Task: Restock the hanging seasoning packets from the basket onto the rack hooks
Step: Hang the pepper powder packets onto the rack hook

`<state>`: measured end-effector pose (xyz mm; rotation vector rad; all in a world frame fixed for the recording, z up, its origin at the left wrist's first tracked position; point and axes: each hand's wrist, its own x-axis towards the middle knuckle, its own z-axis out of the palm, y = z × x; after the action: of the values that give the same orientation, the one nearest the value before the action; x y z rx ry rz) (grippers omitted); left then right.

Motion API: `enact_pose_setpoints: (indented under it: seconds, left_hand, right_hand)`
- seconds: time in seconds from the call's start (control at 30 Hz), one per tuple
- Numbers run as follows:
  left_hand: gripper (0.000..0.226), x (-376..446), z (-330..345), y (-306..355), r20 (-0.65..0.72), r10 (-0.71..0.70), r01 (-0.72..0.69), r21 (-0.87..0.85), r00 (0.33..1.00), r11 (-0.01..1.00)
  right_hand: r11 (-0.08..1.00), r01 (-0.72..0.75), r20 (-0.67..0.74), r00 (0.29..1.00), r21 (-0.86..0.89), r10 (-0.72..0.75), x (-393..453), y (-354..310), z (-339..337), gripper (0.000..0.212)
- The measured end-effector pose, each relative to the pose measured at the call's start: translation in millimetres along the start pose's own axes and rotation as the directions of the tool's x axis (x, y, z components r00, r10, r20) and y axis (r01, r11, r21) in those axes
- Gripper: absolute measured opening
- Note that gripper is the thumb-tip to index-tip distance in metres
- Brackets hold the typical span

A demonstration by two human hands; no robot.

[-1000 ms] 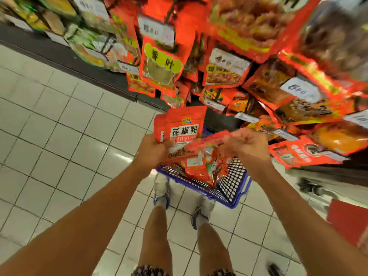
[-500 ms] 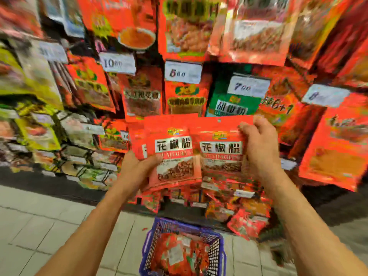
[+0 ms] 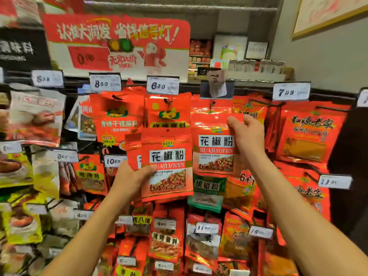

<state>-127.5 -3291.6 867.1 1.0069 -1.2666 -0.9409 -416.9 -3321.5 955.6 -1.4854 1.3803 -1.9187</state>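
Note:
My left hand (image 3: 131, 178) grips a small stack of red seasoning packets (image 3: 167, 166) by their lower left corner, held upright in front of the rack. My right hand (image 3: 247, 138) pinches the upper right edge of a single red packet (image 3: 215, 148) of the same kind, raised to the top row. Its hang hole sits just below a rack hook (image 3: 212, 105) where identical packets hang under a torn price tag holder (image 3: 216, 86). The basket is out of view.
The rack is crowded with hanging red, green and yellow packets on hooks with white price tags such as the 6.80 tag (image 3: 162, 85) and the 7.99 tag (image 3: 291, 92). A red promotional sign (image 3: 117, 42) tops the rack. A grey wall (image 3: 322, 56) stands at right.
My view has tilted up from the basket and floor to the top row. Both hands rose with the packets; the right hand separated one packet and lifted it toward the upper hook.

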Motion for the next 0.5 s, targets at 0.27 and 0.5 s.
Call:
enact_pose_setpoints:
  seconds: [0.27,0.5]
  left_hand:
    - [0.02,20,6,20,-0.026,0.054,-0.054,-0.019,0.998,0.998]
    - [0.021,27,14,33,0.016,0.126,-0.126,0.012,0.992,0.992]
  right_hand:
    - [0.982,0.073,-0.102,0.991,-0.176,-0.092,40,-17,18,0.036]
    - [0.967,0.085,-0.118,0.986,-0.241,-0.116,46,-12,25,0.032]
